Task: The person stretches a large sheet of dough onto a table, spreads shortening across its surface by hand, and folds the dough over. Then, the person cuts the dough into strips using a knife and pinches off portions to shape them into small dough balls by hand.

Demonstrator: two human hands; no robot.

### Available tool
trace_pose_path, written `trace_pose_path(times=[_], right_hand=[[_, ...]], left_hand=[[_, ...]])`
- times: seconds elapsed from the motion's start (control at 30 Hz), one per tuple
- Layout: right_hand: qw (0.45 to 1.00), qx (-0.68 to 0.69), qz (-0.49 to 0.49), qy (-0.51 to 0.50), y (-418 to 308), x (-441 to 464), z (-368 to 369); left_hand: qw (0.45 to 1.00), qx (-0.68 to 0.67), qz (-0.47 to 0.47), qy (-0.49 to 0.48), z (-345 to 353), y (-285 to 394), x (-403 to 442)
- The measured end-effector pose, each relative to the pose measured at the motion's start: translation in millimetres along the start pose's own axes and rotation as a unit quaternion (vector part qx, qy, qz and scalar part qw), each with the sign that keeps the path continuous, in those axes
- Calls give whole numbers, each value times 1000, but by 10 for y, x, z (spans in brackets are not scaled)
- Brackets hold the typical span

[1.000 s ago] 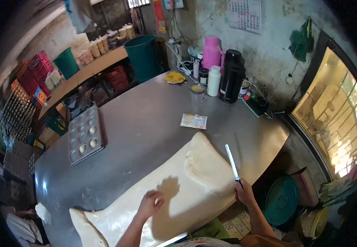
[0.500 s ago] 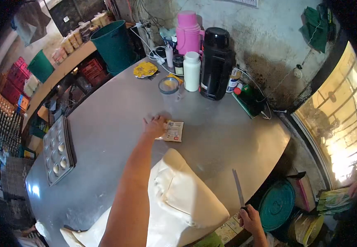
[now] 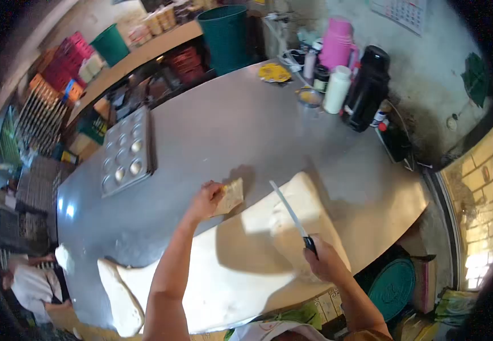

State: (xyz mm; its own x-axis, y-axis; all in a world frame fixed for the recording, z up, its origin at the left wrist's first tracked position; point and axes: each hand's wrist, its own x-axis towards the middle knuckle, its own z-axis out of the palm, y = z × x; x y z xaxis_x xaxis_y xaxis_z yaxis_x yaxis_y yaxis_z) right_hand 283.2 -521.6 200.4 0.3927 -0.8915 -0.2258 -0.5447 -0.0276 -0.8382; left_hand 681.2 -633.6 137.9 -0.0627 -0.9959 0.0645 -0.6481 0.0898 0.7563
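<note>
The left hand (image 3: 207,199) is clamped, fingers together, on one end of a small, flat, pale rectangular packet (image 3: 233,196), which is tilted above the table beside the far edge of the dough; whether its lower edge touches the metal cannot be told. The right hand (image 3: 324,258) is closed firmly round the black handle of a long knife with a narrow, straight, silvery blade (image 3: 288,207). The blade points forward and to the left over the right end of a large, smooth, cream-coloured slab of dough (image 3: 240,256); contact between blade and dough cannot be confirmed. The dough lies along the near side of a broad grey metal table (image 3: 195,142), its left end showing a folded edge. At the table's left stands a grey metal tray with round cups (image 3: 126,150); at least three cups hold pale rounded pieces. Towards the far right corner are a yellow crumpled packet (image 3: 274,73), a clear cup (image 3: 310,105), a white bottle (image 3: 337,91), a pink flask (image 3: 336,45) and a black thermos (image 3: 369,85), the last three grouped closely. A person in a white garment (image 3: 33,284) is at the lower left, beside the table.
</note>
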Motion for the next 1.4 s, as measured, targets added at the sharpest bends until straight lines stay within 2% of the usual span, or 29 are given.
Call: trace_pose_path(times=[0.1, 0.13, 0.2, 0.27, 0.4, 0.77, 0.93, 1.0, 1.03, 1.1, 1.13, 1.27, 1.3, 1.33, 1.37, 1.4], right_hand=[[998, -28, -31, -49, -467, 107, 513], [996, -49, -7, -73, -648, 129, 657], [991, -79, 18, -103, -905, 142, 962], [985, -147, -47, -79, -981, 240, 1265], [962, -255, -65, -73, -1177, 437, 1629], [930, -345, -42, -119, -1371, 453, 1671], [931, -338, -34, -136, -1284, 527, 1673], [955, -284, 10, -89, -1201, 474, 1349], [971, -228, 33, -69, -1176, 441, 1205], [990, -113, 68, -39, -1056, 417, 930], [995, -89, 47, 14, -872, 366, 781], [986, -19, 7, 167, 10, 87, 150], [977, -43, -46, 204, 293, 80, 28], [963, -67, -97, 241, 546, 72, -44], [963, -62, -92, 244, 686, 23, -106], [965, -26, -22, 260, 785, -46, -172]], left_hand=[[995, 65, 80, -19, -245, -293, -596], [995, 58, 75, -12, -277, -372, -738], [1000, -8, -10, 22, -285, -514, -969], [993, -72, -83, 54, -294, -619, -1038], [991, -102, -51, 65, -262, -799, -1061], [994, -14, -47, 99, -288, -523, -1077], [993, -21, -65, 95, -216, -607, -1071], [992, 56, -92, 69, -245, -672, -1027], [991, 4, -86, 101, -253, -684, -1018], [984, 55, -120, 118, -197, -1010, -933], [985, 57, -114, 116, -138, -970, -857], [954, 118, 18, 275, 185, -554, -239], [955, 121, 21, 272, 354, -438, -7], [980, 63, 34, 188, 553, -264, 272], [994, 3, 47, 102, 773, -48, 579], [999, -21, 29, 36, 996, 180, 920]])
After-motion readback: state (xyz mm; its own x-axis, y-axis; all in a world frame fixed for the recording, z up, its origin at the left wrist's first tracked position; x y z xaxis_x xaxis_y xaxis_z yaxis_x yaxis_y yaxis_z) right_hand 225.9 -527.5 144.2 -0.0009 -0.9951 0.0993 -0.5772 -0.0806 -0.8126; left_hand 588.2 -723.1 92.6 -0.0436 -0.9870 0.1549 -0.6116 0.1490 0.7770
